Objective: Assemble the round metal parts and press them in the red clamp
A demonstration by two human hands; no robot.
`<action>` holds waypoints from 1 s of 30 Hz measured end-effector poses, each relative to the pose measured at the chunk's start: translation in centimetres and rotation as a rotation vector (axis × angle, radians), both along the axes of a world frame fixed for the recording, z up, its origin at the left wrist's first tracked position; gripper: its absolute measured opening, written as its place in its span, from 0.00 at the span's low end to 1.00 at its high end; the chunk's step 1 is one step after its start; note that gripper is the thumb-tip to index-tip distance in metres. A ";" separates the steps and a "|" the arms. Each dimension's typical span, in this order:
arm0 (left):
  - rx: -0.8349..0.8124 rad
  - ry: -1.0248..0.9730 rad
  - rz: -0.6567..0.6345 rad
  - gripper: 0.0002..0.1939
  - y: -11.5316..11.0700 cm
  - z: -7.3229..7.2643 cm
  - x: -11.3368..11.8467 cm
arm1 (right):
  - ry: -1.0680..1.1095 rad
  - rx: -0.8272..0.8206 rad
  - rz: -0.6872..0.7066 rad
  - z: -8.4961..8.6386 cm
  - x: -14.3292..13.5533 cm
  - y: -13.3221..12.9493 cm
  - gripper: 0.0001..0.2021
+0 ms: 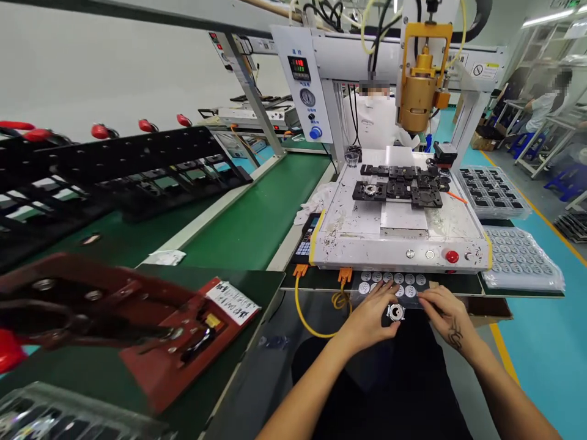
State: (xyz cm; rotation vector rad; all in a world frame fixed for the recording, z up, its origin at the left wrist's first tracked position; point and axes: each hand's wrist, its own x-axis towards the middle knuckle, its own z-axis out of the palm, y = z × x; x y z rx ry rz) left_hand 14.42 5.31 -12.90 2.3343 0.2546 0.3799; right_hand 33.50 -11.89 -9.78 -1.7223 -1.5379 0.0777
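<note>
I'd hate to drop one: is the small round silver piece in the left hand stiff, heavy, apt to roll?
The round silver piece is probably stiff, given its metallic shine. It seems light: the left hand holds it by thumb and fingers. Its round outline suggests it might roll on edge.

The left hand (pixel 373 313) hides part of the sheet of round stickers (pixel 411 291); the red toggle press (pixel 156 370) is blurred, the plastic tray (pixel 103 408) cut off lower left.

Bare forearms (pixel 316 382), black clothing (pixel 422 373)
A curling dark tattoo (pixel 455 334) marks the base of the right hand (pixel 444 307); the clothing may be trousers.
</note>
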 end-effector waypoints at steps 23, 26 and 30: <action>0.001 -0.043 0.074 0.18 -0.5 -0.1 0.9 | -0.347 0.109 0.130 -5.2 0.9 -2.2 0.11; 0.051 -0.097 0.132 0.16 -0.4 -0.6 2.3 | 0.001 0.026 -0.062 -3.8 0.9 -3.8 0.06; 0.108 -0.155 0.164 0.17 0.0 -0.8 3.8 | 0.433 -0.088 -0.337 -1.8 1.1 -4.0 0.12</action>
